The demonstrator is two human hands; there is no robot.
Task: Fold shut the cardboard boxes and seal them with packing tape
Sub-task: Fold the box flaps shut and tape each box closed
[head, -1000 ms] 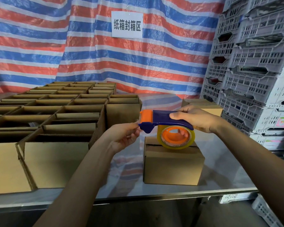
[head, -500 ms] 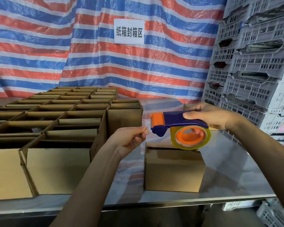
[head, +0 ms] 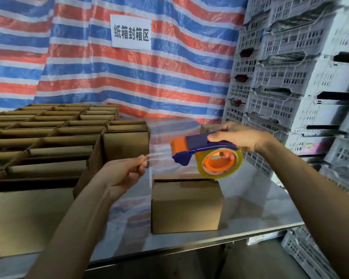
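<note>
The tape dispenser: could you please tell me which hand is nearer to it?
Right. The right hand grips the tape dispenser by its blue top; the left hand is apart to its left, pinching the pulled-out tape end.

The tape strip (head: 159, 158) is a blur, and the right hand (head: 238, 136) hides most of the far box (head: 205, 128)

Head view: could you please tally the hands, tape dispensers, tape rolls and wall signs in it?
Hands: 2, left hand and right hand
Tape dispenser: 1
Tape roll: 1
Wall sign: 1
Total: 5
</note>
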